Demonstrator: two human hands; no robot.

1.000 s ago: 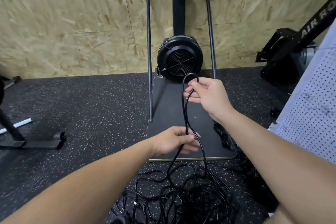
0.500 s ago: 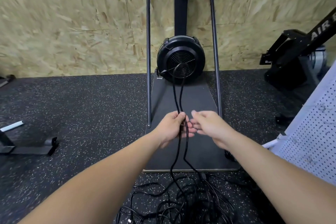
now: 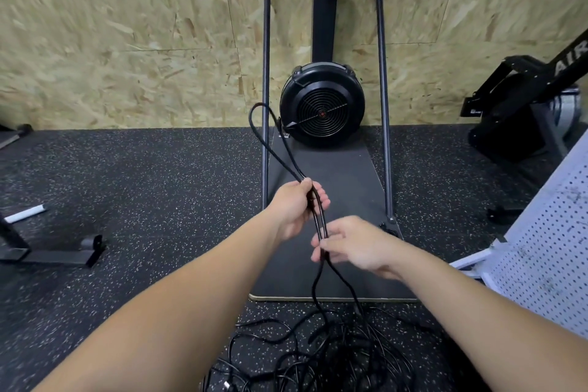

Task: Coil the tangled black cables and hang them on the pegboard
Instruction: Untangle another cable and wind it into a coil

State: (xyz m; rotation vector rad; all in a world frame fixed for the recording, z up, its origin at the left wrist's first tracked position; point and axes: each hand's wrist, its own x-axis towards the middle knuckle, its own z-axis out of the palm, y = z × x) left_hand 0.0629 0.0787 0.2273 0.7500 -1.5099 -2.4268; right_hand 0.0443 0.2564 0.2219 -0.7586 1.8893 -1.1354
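Perforated white pegboard [image 3: 547, 251] leans right of both hands. Black tangled cables [image 3: 321, 356] sprawl on the floor below them. One cable loop [image 3: 270, 140] rises above the left hand [image 3: 294, 207], which grips it; the right hand [image 3: 353, 245] pinches the strands just below.

Speckled black rubber floor [image 3: 143, 188] carries a tangled cable pile [image 3: 324, 356], a fan machine's platform [image 3: 334, 264], perhaps a marker [image 3: 25, 213].

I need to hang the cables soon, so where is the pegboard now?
In the head view the pegboard leans at the far right edge, beside the right hand.
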